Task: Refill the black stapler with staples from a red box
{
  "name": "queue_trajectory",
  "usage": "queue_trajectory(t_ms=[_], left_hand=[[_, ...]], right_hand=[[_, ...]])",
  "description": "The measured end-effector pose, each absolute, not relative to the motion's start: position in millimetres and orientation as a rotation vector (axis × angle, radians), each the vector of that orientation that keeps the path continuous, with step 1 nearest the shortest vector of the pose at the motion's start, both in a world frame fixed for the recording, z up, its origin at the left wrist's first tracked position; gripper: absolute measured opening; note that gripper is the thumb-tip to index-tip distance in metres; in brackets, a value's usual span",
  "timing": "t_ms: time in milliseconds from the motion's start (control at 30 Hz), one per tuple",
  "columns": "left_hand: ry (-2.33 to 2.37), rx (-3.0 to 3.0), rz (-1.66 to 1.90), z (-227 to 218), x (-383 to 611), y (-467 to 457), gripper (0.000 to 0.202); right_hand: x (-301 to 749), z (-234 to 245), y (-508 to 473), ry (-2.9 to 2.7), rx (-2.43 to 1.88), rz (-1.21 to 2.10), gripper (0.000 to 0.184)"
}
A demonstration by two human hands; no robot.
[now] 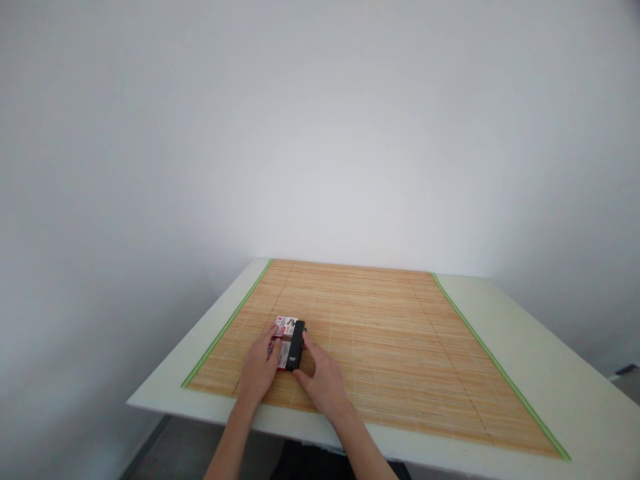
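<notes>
A small red and white printed pack (pixel 285 335) lies on a bamboo mat (pixel 400 347) near the mat's left front corner. A black oblong object (pixel 296 346) lies against the pack's right side. My left hand (pixel 259 372) rests on the pack's left side, fingers on its edge. My right hand (pixel 323 380) touches the black object, thumb at its near end and fingers along its right side. Both hands are loosely curled round the two items, which stay flat on the mat.
The mat, edged with green tape (pixel 225 327), covers most of a pale table (pixel 560 387). A plain white wall stands behind. The table's front edge runs just under my forearms, with dark floor below.
</notes>
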State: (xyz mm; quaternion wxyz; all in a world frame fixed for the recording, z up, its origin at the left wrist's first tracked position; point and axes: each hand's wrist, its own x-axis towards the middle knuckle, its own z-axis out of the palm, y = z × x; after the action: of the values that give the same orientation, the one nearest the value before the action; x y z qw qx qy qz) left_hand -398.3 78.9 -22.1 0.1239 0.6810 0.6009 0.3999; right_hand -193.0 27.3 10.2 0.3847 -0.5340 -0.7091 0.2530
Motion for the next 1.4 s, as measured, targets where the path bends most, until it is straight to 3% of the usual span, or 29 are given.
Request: queue_trajectory(t_ms=[1400], left_hand=[[1.807,2.062,1.089,-22.5,-397.7,81.6,0.047]], right_hand=[[-191.9,14.3,26.6,-1.794,-1.353,0.687,0.084]])
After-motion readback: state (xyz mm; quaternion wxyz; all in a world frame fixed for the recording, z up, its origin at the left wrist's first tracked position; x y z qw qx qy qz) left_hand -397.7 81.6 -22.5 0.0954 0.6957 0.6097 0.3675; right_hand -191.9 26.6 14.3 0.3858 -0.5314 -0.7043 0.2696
